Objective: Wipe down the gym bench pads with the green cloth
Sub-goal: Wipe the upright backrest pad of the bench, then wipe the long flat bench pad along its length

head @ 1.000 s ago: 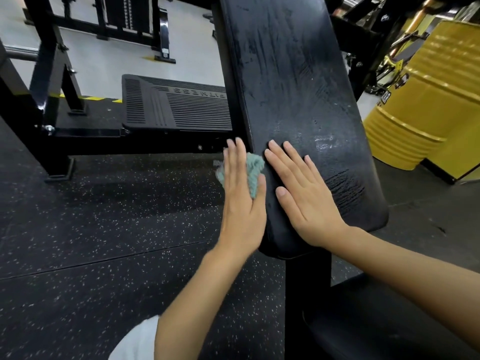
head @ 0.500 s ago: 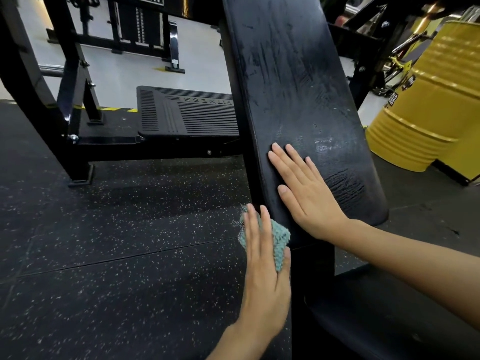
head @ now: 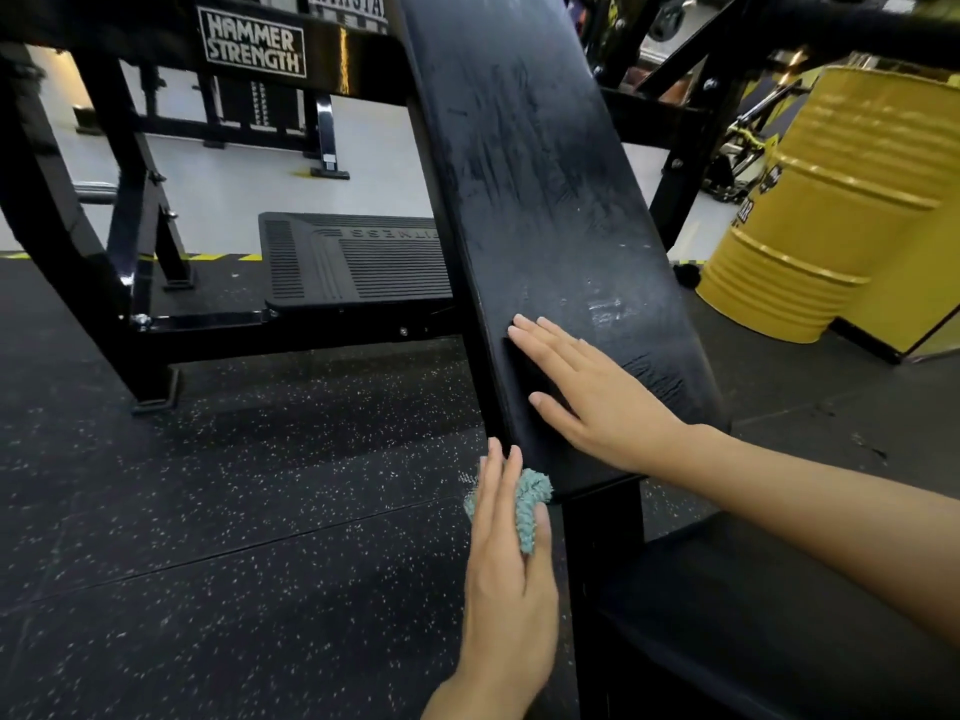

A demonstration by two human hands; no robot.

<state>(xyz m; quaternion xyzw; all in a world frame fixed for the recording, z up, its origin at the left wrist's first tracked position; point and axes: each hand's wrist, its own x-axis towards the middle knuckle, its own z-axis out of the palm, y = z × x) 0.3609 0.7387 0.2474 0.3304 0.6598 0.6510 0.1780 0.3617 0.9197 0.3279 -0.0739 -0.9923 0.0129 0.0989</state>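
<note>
While your right hand (head: 597, 402) lies flat, fingers straight, on back pad (head: 545, 200), your left hand (head: 511, 574) pinches green cloth (head: 530, 504) between thumb and straight fingers, against pad's lower left corner.

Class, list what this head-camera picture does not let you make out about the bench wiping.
Head view: most of the green cloth, and how it is gripped, hidden under the left hand.
Back pad top: cut off by the upper edge.
Seat pad: cut off at the lower edge, too dark.
Yellow drum label: blurred, unreadable.
</note>
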